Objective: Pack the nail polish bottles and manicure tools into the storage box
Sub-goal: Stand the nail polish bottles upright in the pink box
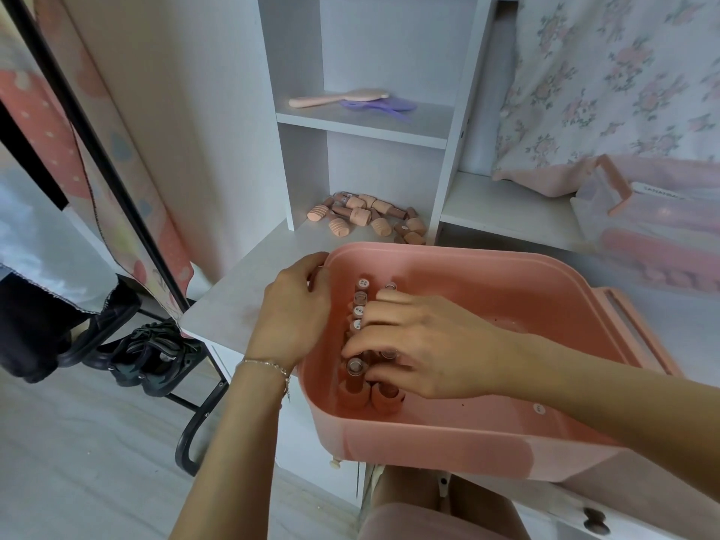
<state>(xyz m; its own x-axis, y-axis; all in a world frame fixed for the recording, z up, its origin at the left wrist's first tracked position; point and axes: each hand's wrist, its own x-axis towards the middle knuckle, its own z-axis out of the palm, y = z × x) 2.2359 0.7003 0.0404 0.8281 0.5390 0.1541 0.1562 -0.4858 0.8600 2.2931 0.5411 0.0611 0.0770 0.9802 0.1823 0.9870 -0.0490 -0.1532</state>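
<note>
A pink storage box sits on the white desk in front of me. Several brown nail polish bottles stand upright in a row along its left inner wall. My right hand reaches into the box, its fingers closed around some of the standing bottles. On the box's left rim rests my left hand, fingers curled over the edge and gripping it. A pile of several more pink and brown bottles lies loose in the low cubby behind the box.
A pink hairbrush and a purple comb lie on the shelf above. A clear container with a pink handle stands at the right. Floral fabric hangs behind it. Shoes and a black rack stand on the floor at left.
</note>
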